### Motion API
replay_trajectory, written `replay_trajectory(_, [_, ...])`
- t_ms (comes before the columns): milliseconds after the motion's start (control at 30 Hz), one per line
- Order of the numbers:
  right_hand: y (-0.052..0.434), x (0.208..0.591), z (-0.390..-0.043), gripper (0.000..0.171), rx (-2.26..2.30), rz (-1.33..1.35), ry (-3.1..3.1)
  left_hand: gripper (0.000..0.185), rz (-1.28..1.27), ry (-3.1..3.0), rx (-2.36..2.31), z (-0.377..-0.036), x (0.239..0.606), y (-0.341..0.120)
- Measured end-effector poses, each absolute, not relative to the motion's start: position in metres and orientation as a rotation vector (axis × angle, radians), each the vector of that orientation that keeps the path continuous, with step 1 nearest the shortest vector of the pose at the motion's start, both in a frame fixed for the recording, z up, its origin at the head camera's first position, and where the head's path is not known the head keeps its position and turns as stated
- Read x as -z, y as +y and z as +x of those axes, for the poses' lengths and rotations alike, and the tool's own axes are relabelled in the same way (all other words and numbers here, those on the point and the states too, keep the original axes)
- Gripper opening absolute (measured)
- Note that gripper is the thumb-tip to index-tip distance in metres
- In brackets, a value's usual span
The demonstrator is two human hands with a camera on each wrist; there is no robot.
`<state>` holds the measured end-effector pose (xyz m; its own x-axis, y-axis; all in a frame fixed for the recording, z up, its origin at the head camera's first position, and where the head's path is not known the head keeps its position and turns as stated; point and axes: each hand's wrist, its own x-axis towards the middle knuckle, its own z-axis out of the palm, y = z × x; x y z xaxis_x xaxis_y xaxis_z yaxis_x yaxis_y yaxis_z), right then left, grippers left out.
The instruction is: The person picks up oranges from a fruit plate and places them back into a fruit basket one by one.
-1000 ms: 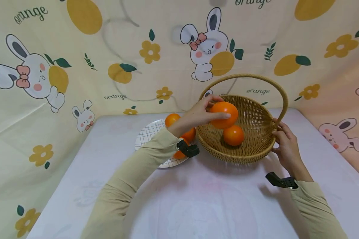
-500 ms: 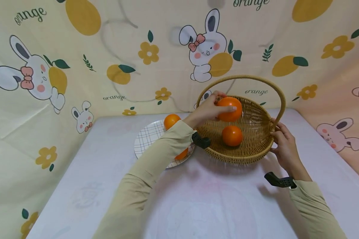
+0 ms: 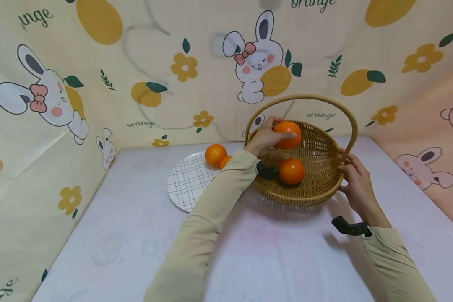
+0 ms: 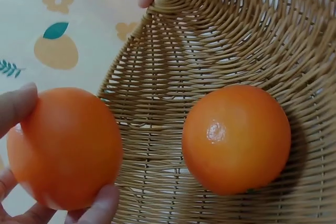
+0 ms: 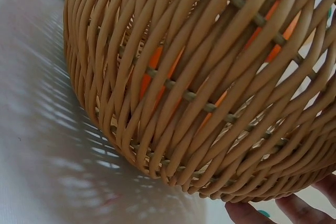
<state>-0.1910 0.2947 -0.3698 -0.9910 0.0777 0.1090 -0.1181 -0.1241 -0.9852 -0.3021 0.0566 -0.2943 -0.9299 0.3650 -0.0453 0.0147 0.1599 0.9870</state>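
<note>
- Left hand [image 3: 263, 136] grips an orange [image 3: 287, 135] with fingers curled round it, held above the far inner side of the wicker basket [image 3: 317, 191].
- Right hand [image 3: 356, 184] clasps the basket's near right rim, steadying it.
- Change over the last second: the held orange has travelled from the basket's left edge to well inside it; not yet released.
- Second orange [image 3: 291, 171] rests on the basket floor.
- Other oranges [image 3: 215, 154] remain by the checked plate [image 3: 186, 184].
</note>
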Motion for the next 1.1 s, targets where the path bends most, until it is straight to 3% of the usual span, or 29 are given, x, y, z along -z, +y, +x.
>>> replay_trajectory(567, [0.295, 0.372, -0.191, 0.045, -2.228, 0.075, -2.014, 0.058, 0.088, 2.122, -1.937, -0.310, 0.321, 0.069])
replay_trajectory(1100, [0.296, 0.370, -0.192, 0.046, -2.197, 0.050, -2.050, 0.059, 0.031, 2.181, -1.859, -0.311, 0.340, 0.072])
